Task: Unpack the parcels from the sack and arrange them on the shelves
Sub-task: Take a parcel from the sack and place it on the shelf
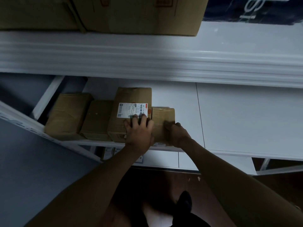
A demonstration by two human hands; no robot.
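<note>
Parcels in brown cardboard stand in a row along the front of a white shelf (229, 122), four of them, side by side and touching. The leftmost box (67, 114) sits at the shelf's left end, next to a smaller box (96, 120). The third, a taller labelled box (131, 99), carries a white shipping label (131, 109) on top. The small taped box (163, 115) at the right end of the row is the one being handled.

The left hand (139, 131) lies with straight, spread fingers (144, 119) across the near part of the labelled box, fingertips touching the label's lower edge, its right side against the taped box. The right hand (177, 133) grips the near right side of the taped box, fingers curled round it.

Above, an upper shelf (147, 56) holds large cardboard cartons (131, 13) and a dark package (254, 10). Below lie a lower shelf (164, 159) and dark wooden floor (213, 185).
</note>
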